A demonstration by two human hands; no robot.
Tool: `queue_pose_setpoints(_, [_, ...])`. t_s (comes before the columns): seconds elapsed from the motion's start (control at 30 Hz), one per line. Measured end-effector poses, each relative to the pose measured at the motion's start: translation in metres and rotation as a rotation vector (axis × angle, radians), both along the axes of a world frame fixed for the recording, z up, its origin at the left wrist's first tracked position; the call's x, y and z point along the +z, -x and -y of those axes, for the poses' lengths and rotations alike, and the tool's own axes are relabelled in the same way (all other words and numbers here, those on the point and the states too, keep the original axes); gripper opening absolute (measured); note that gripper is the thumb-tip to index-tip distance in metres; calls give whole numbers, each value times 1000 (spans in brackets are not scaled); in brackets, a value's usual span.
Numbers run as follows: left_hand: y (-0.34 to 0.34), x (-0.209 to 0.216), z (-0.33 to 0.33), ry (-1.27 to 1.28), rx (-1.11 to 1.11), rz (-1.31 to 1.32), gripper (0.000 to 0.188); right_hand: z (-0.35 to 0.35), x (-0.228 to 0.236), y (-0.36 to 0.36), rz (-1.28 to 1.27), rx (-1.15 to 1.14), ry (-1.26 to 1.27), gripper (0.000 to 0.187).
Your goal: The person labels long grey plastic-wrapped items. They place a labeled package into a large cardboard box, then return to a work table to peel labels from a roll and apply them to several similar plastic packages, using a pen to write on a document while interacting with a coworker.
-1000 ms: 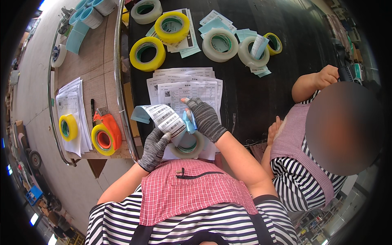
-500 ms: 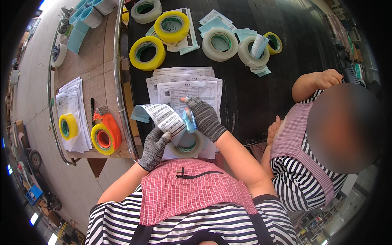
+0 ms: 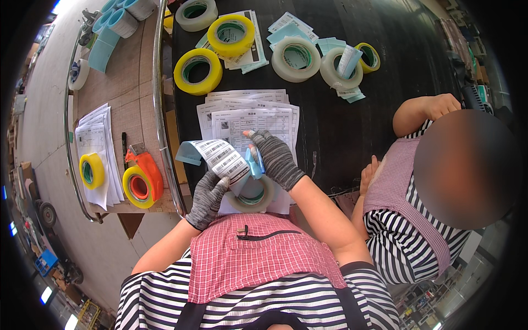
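Observation:
A strip of white barcode labels (image 3: 224, 158) on light-blue backing curves up between my hands. My left hand (image 3: 207, 201), in a grey fingerless glove, is closed on the strip's near edge, thumb on top. My right hand (image 3: 274, 157), gloved the same way, is closed around a folded light-blue end (image 3: 252, 165) of the strip. Beside it shows a slim blue thing (image 3: 260, 164), perhaps a pen, partly hidden by the fingers. Just below lies a clear tape roll (image 3: 258, 204), close to my apron. Printed sheets (image 3: 253, 120) are stacked beyond my hands.
Yellow tape rolls (image 3: 199, 72), clear tape rolls (image 3: 296, 59) and label pieces (image 3: 291, 26) lie on the black table (image 3: 385, 49). A metal rail (image 3: 158, 88) separates it from a wooden surface holding an orange tape dispenser (image 3: 147, 175) and papers (image 3: 113, 154). A co-worker (image 3: 401, 181) stands at right.
My hands and the label strip stay almost exactly in place. The co-worker's head has shifted very slightly.

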State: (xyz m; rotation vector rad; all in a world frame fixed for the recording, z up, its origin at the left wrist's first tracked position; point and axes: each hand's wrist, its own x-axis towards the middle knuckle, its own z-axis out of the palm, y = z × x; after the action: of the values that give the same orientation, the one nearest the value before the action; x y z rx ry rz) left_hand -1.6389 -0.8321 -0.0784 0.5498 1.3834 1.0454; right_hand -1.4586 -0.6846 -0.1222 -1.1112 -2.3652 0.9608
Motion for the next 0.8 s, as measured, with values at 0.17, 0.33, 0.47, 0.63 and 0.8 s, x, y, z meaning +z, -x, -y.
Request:
queue_pose_setpoints(0.17, [0,-1,0,10,10,23,37,0,0,0,-5,0,7,35])
queue_pose_setpoints(0.33, [1,-3,1,5,6,18,35,0,-2,0,-29,2,-10,35])
queue_pose_setpoints(0.47, [2,-3,0,2,-7,3,32,0,-5,0,-23,2,-37,35])
queue_pose_setpoints(0.63, [3,-5,0,8,-15,12,34,-2,-8,1,-22,-10,-24,33])
queue_pose_setpoints(0.8, [2,-5,-1,18,-11,5,38,-8,-4,3,42,-32,43,31])
